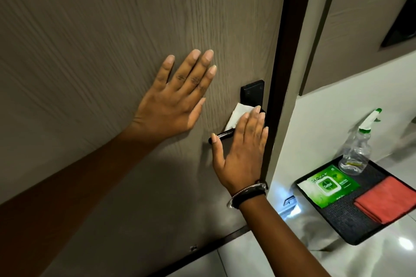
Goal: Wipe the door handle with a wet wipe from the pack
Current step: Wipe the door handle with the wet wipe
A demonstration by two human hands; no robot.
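Observation:
A black lever door handle point(221, 135) sticks out from a black backplate point(252, 92) on the grey-brown wood-grain door point(112, 29). My right hand point(243, 148) lies over the handle and presses a white wet wipe point(236, 114) against it; the wipe shows above my fingers. My left hand point(177, 96) rests flat on the door to the left of the handle, fingers spread, holding nothing. The green wet wipe pack point(328, 185) lies on a black tray at the lower right.
The black tray point(351, 229) sits on the glossy tiled floor and also carries a clear spray bottle point(356, 153) with a green-white nozzle and a folded red cloth point(389, 202). The dark door edge point(283, 74) and a white wall stand right of the handle.

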